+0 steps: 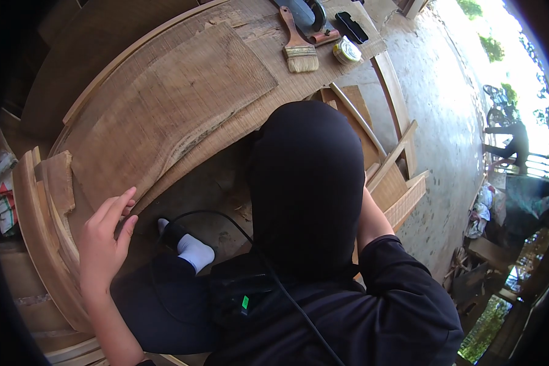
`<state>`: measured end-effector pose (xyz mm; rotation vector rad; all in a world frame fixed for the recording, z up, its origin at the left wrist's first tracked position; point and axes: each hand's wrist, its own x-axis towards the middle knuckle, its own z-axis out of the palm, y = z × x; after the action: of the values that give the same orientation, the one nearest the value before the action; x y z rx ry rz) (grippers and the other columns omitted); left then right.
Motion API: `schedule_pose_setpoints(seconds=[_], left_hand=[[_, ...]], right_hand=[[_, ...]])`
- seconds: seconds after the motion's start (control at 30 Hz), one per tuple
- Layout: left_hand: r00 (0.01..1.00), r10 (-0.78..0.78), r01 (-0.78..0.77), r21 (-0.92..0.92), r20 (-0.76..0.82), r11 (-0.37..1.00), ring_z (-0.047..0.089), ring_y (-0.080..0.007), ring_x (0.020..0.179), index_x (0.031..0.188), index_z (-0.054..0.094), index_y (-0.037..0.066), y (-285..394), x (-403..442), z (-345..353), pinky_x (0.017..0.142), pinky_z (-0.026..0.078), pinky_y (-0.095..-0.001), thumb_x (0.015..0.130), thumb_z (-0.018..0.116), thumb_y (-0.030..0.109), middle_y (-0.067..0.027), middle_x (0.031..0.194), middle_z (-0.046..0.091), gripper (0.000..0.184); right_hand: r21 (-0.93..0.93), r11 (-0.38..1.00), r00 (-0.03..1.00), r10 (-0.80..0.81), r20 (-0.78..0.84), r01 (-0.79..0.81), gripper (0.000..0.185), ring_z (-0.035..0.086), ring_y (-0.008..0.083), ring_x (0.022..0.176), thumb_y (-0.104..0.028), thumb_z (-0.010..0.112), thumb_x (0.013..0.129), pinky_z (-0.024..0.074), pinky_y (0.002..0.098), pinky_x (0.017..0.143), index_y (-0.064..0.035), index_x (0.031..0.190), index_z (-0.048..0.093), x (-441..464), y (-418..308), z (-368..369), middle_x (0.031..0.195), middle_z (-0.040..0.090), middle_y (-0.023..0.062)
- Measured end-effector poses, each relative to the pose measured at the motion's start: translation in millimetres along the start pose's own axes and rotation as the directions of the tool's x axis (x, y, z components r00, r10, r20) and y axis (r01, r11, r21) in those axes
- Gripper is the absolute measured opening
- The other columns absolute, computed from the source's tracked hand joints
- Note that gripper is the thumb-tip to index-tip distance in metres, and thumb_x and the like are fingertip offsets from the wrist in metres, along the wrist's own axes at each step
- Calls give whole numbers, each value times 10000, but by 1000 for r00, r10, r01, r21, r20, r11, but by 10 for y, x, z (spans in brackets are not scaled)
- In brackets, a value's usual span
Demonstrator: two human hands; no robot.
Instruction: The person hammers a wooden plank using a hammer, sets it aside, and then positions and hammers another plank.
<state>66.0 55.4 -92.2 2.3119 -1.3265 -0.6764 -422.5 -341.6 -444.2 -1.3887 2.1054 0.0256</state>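
In the head view, the left hand is seen beside the lower-left end of a rough-edged wooden board, fingers loosely extended, thumb held apart, nothing gripped; whether the board is touched cannot be told. From the fingertips, its long axis is directed up and rightward across the wooden work surface, where a paintbrush is laid. The right hand is hidden behind dark cloth; its fingers cannot be judged.
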Motion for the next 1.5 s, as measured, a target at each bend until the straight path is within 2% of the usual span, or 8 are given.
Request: schedule_pose_setpoints(seconds=[0.2,0.3,0.67,1.1,1.17,1.27,1.37,1.5], left_hand=[[1000,2,-2,1,2,1000,697,-257,936,1368,614,50,14,-2,-6,864,548,-356,901,674,-12,-143,1090,700,474],[1000,-1,1,-6,10,1000,700,-255,937,1362,619,51,12,6,1,856,551,-353,902,674,-12,-140,1090,702,468],[999,-5,5,10,37,1000,701,-243,922,1341,631,60,27,62,55,836,550,-343,894,686,2,-117,1085,707,454],[999,14,-15,17,41,1000,712,-258,909,1318,649,90,26,111,111,820,556,-360,901,691,26,-100,1078,711,424],[997,28,-29,13,67,1000,711,-253,911,1323,646,86,35,141,120,823,555,-358,907,684,23,-105,1078,710,422],[996,21,-21,-7,91,1000,703,-241,918,1334,640,77,-22,136,142,831,553,-351,924,669,18,-120,1081,706,415],[996,13,-14,11,86,1000,695,-233,927,1346,633,70,-55,155,158,843,549,-346,941,653,17,-129,1086,700,409],[995,-38,37,14,94,999,693,-235,929,1348,631,66,2,152,174,859,546,-344,952,641,19,-131,1096,697,398]], right_hand=[[-92,996,998,-25,-51,20,458,650,354,1207,-420,624,894,476,415,1058,-135,1231,746,153,119,74,1237,705,210],[-194,947,966,-258,10,255,471,643,363,1216,-424,611,904,473,420,1059,-117,1237,740,528,456,234,1239,700,220],[-72,994,996,80,-30,-82,576,567,412,1304,-445,539,921,429,450,1094,13,1232,699,302,179,267,1318,632,291],[37,995,995,95,43,-97,604,566,399,1313,-461,565,888,436,442,1079,45,1189,701,525,327,389,1310,626,313],[-43,989,989,-141,43,142,554,614,397,1248,-452,578,872,461,441,1050,12,1129,740,652,466,431,1242,668,297],[30,993,954,-99,-285,112,387,697,383,1004,-362,559,905,513,465,924,-45,946,776,-235,-171,52,1007,739,222],[30,998,976,-50,-214,57,461,678,371,1114,-438,536,952,499,444,985,-57,1048,778,-307,-184,4,1106,738,211],[58,989,945,-113,-306,137,444,703,383,980,-412,539,961,518,474,904,-38,927,774,-334,-230,33,978,741,218]])
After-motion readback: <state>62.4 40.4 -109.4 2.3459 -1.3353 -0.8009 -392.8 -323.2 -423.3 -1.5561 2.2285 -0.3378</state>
